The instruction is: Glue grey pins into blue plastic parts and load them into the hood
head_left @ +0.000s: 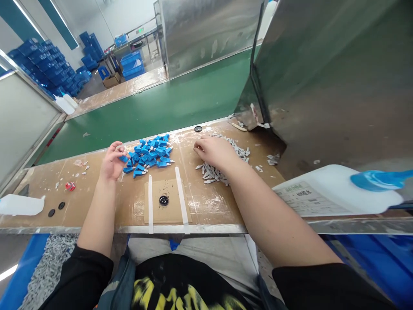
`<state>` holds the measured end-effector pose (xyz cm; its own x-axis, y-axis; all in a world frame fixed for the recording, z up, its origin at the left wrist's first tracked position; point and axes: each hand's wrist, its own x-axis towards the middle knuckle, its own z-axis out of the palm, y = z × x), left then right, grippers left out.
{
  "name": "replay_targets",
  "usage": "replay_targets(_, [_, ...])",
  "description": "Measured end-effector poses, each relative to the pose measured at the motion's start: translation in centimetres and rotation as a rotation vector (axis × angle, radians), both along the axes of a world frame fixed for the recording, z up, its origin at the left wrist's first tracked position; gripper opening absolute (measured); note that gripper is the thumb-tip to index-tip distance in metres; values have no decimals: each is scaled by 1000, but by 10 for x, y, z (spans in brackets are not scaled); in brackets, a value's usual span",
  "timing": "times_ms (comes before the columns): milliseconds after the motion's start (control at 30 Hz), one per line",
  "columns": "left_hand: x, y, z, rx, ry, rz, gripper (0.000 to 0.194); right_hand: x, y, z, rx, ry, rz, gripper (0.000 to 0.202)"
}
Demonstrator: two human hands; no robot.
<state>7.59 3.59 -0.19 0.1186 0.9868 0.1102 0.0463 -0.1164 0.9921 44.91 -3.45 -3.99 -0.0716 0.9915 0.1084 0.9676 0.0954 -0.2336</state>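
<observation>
My left hand (111,163) is at the left edge of a pile of blue plastic pieces (151,151), its thumb and fingers closed on one blue plastic piece (123,158). Over the left part of a heap of small grey plastic parts (214,173) is my right hand (216,151). Its fingers are pinched together, and whatever they may hold is hidden. Between my forearms a cardboard pad (155,215) lies under two white tape strips. On it sits a small black dish (164,201) with dark liquid, ringed by dark specks.
A green conveyor belt (155,110) runs behind the worktable. A metal panel (338,86) rises at the right, near a large white bottle (325,189) with a blue cap. Another white bottle (22,205), black discs (51,212) and a red roll (70,186) lie left.
</observation>
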Motion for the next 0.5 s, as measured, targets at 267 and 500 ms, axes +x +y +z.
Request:
replay_targets(267, [66,-36,-25,-291,-691,-59,20,0,-18,9,-216,-55,303,18])
replay_targets(500, [75,-47,-48,-139,-459,-151,34,1,-12,-5,-144,62,370,17])
